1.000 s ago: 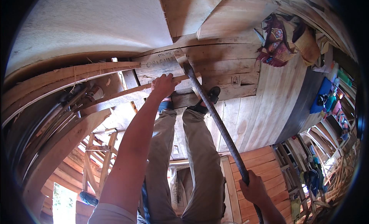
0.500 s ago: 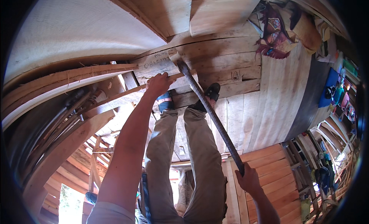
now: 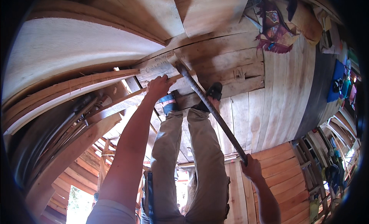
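My left hand (image 3: 157,87) is closed over the edge of a narrow wooden board (image 3: 115,104) that runs from the lower left toward the middle. In my right hand (image 3: 252,167), at the lower right, is the near end of a long dark ribbed bar (image 3: 215,113). The bar slants up and left across the view. Its far end meets a pale, flat-looking piece (image 3: 173,61), just past the tip of the board; whether that piece belongs to the bar I cannot tell. My sandalled feet (image 3: 168,103) stand between both hands, close to the board.
Wooden planks (image 3: 246,120) make up the floor. A large pale curved panel (image 3: 84,50) lies at the upper left, with rough timbers below it. At the upper right is a maroon patterned cloth (image 3: 273,27). Clutter and a blue item (image 3: 336,81) line the right side.
The view has shifted slightly. Both hands keep their grips, and the bar and board lie in nearly the same place relative to each other.
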Available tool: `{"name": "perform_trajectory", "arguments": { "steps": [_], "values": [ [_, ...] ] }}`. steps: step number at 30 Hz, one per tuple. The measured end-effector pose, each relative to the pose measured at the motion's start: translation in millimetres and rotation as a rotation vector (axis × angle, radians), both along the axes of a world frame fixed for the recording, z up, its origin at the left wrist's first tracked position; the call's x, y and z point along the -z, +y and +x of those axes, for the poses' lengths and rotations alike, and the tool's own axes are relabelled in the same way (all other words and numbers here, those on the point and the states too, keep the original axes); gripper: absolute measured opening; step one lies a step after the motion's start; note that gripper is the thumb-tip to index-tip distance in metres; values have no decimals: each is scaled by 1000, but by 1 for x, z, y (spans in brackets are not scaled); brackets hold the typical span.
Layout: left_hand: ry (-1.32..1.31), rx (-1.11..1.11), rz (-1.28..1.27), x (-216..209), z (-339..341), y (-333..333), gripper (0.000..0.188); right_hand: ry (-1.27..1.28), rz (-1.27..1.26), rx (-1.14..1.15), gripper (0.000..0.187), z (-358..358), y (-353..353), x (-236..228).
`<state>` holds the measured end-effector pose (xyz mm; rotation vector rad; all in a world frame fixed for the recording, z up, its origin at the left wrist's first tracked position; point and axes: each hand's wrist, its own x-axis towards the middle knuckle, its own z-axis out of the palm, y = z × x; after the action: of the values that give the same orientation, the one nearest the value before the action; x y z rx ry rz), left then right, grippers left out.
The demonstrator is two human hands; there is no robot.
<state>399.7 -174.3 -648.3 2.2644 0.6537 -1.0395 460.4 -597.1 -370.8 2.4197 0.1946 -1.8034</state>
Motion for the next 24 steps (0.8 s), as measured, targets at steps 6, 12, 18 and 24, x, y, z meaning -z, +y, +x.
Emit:
{"name": "perform_trajectory", "arguments": {
  "steps": [6,12,18,24],
  "values": [
    [-79,20,-58,3,5,-1,50,6,10,76,26,10,11,-25],
    [-1,-8,-57,7,8,3,49,143,-111,122,28,46,86,-82],
    [-23,-56,-47,13,3,3,50,257,-250,83,32,94,149,-117],
    [-19,-126,-7,8,8,3,51,345,-352,97,31,132,199,-136]
  ]
}}
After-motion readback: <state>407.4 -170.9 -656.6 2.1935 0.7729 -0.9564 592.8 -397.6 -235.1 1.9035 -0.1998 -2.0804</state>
